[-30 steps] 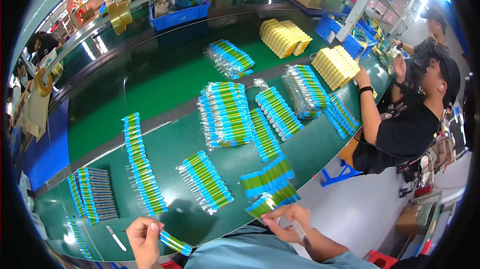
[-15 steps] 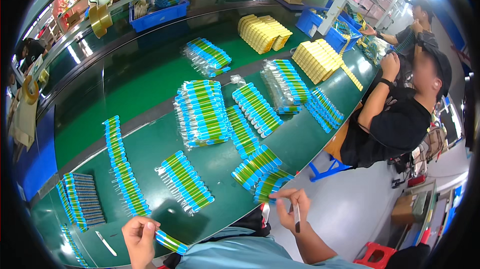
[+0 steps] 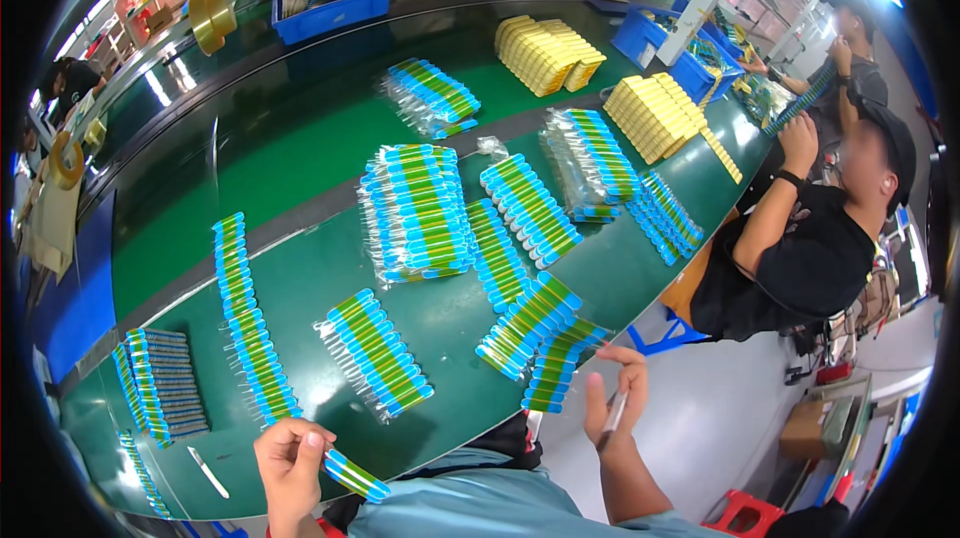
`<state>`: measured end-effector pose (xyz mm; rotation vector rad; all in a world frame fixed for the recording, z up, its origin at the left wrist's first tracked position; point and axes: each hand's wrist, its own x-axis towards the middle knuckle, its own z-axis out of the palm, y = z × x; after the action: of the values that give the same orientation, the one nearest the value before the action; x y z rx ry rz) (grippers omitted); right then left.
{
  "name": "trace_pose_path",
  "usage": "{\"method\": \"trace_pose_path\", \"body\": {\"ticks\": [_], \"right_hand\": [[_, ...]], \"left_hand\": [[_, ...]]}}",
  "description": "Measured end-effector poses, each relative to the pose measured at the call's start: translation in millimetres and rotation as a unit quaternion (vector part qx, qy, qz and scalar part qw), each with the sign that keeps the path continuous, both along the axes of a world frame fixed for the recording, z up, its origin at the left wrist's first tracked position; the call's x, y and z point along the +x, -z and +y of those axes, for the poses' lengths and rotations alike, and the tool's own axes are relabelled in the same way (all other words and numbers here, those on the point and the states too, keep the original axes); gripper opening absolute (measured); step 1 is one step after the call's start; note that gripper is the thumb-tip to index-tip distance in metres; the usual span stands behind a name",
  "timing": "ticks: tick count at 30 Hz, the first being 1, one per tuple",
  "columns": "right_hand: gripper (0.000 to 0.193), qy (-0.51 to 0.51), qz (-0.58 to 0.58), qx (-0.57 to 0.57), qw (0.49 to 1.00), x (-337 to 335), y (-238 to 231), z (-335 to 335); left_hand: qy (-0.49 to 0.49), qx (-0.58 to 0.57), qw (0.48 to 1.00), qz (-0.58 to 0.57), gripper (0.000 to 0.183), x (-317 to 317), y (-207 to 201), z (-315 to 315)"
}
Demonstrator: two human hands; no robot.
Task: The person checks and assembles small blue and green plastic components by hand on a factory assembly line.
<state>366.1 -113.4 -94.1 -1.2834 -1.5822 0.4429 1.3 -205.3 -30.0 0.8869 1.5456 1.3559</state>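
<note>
My left fingers (image 3: 312, 441) pinch one end of a small blue-and-green packet (image 3: 356, 475), held just off the near edge of the green table (image 3: 300, 168); my left hand (image 3: 290, 458) is closed on it firmly. My right hand (image 3: 612, 408) is raised beside the table edge, thumb and forefinger nearly meeting, with a dark pen-like tool (image 3: 612, 416) lying along the palm; I cannot tell how tightly it is gripped. Just left of that hand lie fanned packets (image 3: 556, 363), and further in a row of packets (image 3: 380, 353). I judge I am between picking and working on a single packet. The next move, as I read it, calls for bringing the two hands together over my lap without dropping the tool. A co-worker (image 3: 800, 248) sits well apart on my right.
</note>
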Motion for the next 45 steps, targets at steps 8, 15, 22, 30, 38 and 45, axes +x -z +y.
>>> {"method": "trace_pose_path", "body": {"ticks": [8, 15, 22, 30, 38, 45], "right_hand": [[0.029, -0.396, 0.272, -0.244, 0.842, -91, -69, 12], [0.043, -0.381, 0.274, -0.285, 0.836, -127, -56, 50], [0.04, -0.39, 0.198, -0.272, 0.857, -159, -85, 87], [0.035, -0.408, 0.061, -0.189, 0.891, -199, -65, 116], [0.033, -0.427, -0.104, -0.037, 0.897, -228, -36, 120], [0.027, -0.333, -0.311, 0.036, 0.889, -219, -39, 114]], "left_hand": [[0.13, 0.056, 0.966, 0.218, 0.006, 49, -37, 50], [0.155, -0.018, 0.988, -0.016, 0.04, 33, -22, 69], [0.152, 0.001, 0.965, -0.214, 0.033, 31, 15, 44], [0.041, -0.023, 0.992, -0.117, 0.037, 28, 25, 57], [0.011, -0.064, 0.946, 0.316, 0.117, 35, 16, 61], [0.05, -0.163, 0.873, 0.457, 0.109, 28, 25, 67]]}}
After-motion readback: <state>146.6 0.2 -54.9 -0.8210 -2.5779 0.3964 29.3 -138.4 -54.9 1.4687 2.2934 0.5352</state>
